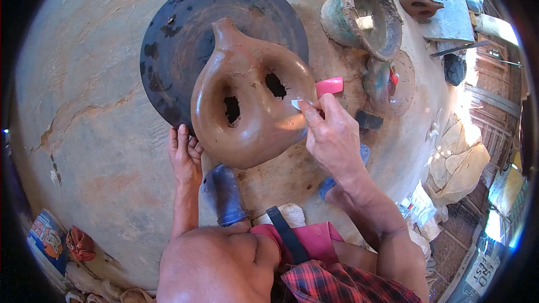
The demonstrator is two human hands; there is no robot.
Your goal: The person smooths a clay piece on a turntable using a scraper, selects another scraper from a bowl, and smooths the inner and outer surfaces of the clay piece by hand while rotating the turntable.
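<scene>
A brown wet-looking clay vessel [252,140] with a narrow neck and two ragged dark holes lies on a dark round turntable [174,39], overhanging its near edge. In my right hand [334,134], thumb and fingers pinch a small flat white piece [296,104], its tip at the clay just right of the right-hand hole. My left hand [185,154] is at the turntable's near left edge, beside the vessel, with fingers stretched out and nothing visible in them. Just past my right hand, a pink flat piece [330,86] lies at the vessel's right side.
A bucket [342,14] coated in dried clay stands at the upper right. Near it are a smaller pot [377,81] and a dark block [369,119] on the floor. Several shaped clay pieces [418,4] line the far right. My blue-booted foot [223,193] is below the turntable.
</scene>
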